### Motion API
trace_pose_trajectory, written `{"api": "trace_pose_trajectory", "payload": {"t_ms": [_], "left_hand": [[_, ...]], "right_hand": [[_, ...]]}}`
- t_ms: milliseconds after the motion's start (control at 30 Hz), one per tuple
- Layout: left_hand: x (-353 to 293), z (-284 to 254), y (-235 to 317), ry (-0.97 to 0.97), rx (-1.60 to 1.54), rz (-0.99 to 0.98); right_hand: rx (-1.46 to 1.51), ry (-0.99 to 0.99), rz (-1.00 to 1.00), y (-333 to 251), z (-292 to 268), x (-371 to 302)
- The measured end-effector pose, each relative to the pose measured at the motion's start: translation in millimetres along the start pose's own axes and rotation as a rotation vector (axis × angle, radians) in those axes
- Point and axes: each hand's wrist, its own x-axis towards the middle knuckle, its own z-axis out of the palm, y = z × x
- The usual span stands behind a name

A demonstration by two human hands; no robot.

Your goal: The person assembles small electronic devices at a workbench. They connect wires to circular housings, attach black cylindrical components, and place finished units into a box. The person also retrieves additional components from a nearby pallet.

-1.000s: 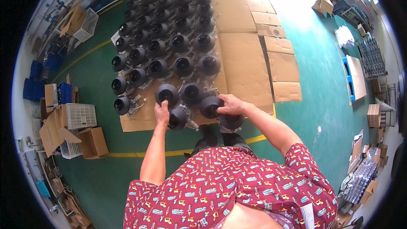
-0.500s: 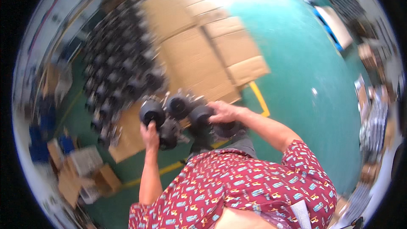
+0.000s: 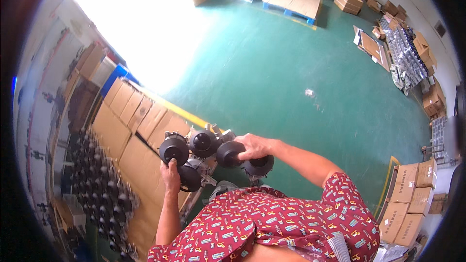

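Note:
Between my hands I carry a cluster of several black, dome-shaped parts with silvery metal fittings. My left hand is closed on the leftmost black dome-shaped part, its thumb on the part's face. A lower part rests against that one. My right hand is wrapped round another black dome-shaped part on the right of the cluster. A further part hangs just below that hand, and one more sits in the middle. How the parts are held together is hidden.
At lower left, rows of similar black parts stand on cardboard sheets. A yellow line runs along the cardboard's edge on the green floor. Stacked cartons stand at right, and a blue pallet with a cardboard top lies far ahead.
My view has swung to the right, so the cardboard and the rows of parts now lie farther left and lower. Both hands keep their hold on the same cluster.

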Motion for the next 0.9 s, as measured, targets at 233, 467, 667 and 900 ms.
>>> {"api": "trace_pose_trajectory", "payload": {"t_ms": [233,467,667,900], "left_hand": [[133.3,156.0,42.0,-0.231,0.029,0.168],[280.1,318.6,79.6,-0.368,-0.102,0.168],[407.0,429.9,153.9,-0.504,-0.098,0.224],[594.4,542.6,222.5,-0.531,0.014,0.295]], "right_hand": [[0.048,0.165,0.111,67.6,-133.6,-8.1],[0.055,0.255,0.285,129.7,-282.1,8.6],[0.070,0.413,0.359,152.9,-416.7,41.7],[0.074,0.466,0.325,215.0,-586.4,140.4]]}}
